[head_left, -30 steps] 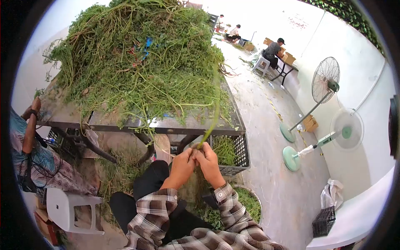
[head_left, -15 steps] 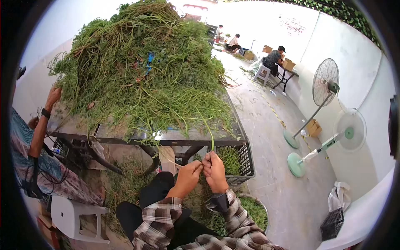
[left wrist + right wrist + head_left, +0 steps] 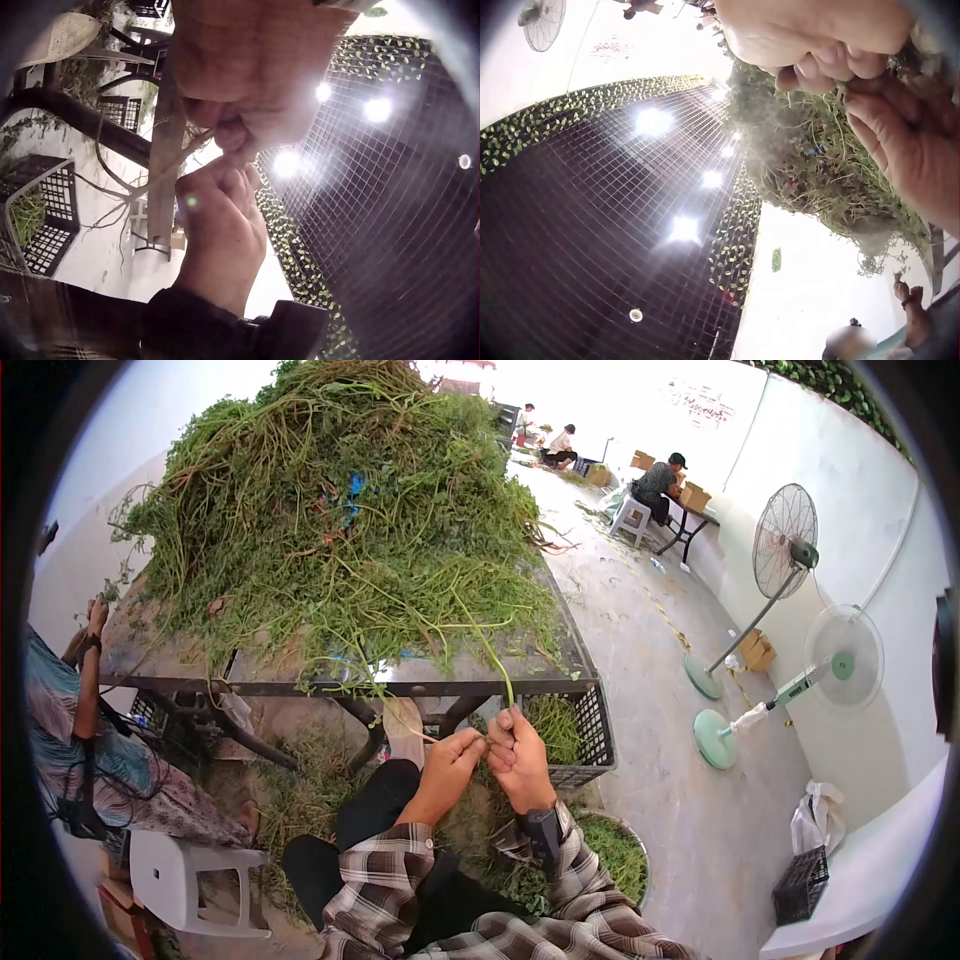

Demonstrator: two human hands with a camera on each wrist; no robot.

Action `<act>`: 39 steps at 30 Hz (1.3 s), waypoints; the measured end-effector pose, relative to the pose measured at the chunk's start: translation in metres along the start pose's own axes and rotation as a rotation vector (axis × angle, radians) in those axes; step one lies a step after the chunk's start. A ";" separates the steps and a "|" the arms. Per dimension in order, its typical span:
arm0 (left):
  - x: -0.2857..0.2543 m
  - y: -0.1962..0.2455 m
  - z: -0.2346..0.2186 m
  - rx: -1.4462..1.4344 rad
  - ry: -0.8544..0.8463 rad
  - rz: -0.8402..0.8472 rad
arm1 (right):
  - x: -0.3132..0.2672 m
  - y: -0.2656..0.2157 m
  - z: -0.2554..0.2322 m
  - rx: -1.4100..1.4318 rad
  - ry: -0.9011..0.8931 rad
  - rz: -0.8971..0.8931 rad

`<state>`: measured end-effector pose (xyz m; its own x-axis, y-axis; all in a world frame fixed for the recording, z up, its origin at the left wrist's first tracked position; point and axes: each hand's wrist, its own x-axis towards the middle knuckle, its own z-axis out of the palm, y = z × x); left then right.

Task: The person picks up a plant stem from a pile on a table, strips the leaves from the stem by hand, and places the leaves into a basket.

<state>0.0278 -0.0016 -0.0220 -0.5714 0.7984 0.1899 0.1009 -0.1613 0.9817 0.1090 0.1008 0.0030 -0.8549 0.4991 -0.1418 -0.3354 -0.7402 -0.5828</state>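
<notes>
A long green stem [image 3: 492, 652] rises from my right hand [image 3: 522, 765], its upper end leaning over the pile of cut plants [image 3: 340, 520]. The thumb and curled fingers of that hand pinch it low down. Close beside it, my left hand [image 3: 445, 770] grips the pale root end, and a thin root [image 3: 405, 728] sticks out to the left. In the left wrist view this root [image 3: 133, 193] splits into several fine branches. The fingertips of both hands meet; the stretch of plant between them is mostly hidden by fingers, also in the right wrist view.
The pile covers a dark metal table [image 3: 400, 688]. Under its right corner stands a black crate [image 3: 595, 735] of greens; a round tub [image 3: 645, 860] of greens is by my right knee. A white stool [image 3: 195, 880], another person's arm [image 3: 88, 680] and a standing fan [image 3: 715, 738] flank me.
The stem, blurred and upright a second ago, now leans left over the pile. My hands have drawn slightly apart from being pressed together, and the right hand has turned a little.
</notes>
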 end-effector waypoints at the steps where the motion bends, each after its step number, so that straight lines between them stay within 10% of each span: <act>1: 0.000 0.001 0.000 0.002 -0.001 -0.001 | 0.000 0.000 -0.001 0.002 0.001 0.000; 16: 0.001 0.010 -0.002 -0.385 0.006 -0.033 | 0.000 0.003 0.013 0.247 -0.134 0.019; 32: 0.001 0.004 0.000 -0.087 0.112 0.019 | -0.004 -0.003 0.025 -0.658 -0.059 -0.264; 35: -0.004 -0.003 0.003 0.344 0.090 0.091 | 0.006 0.003 0.008 -1.326 -0.050 -0.568; 39: -0.004 0.003 0.004 0.407 0.069 0.124 | 0.014 0.001 0.000 -1.249 -0.121 -0.616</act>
<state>0.0337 -0.0034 -0.0196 -0.5866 0.7441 0.3196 0.4774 -0.0011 0.8787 0.0968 0.1068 0.0007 -0.7508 0.5045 0.4263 -0.1496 0.4988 -0.8537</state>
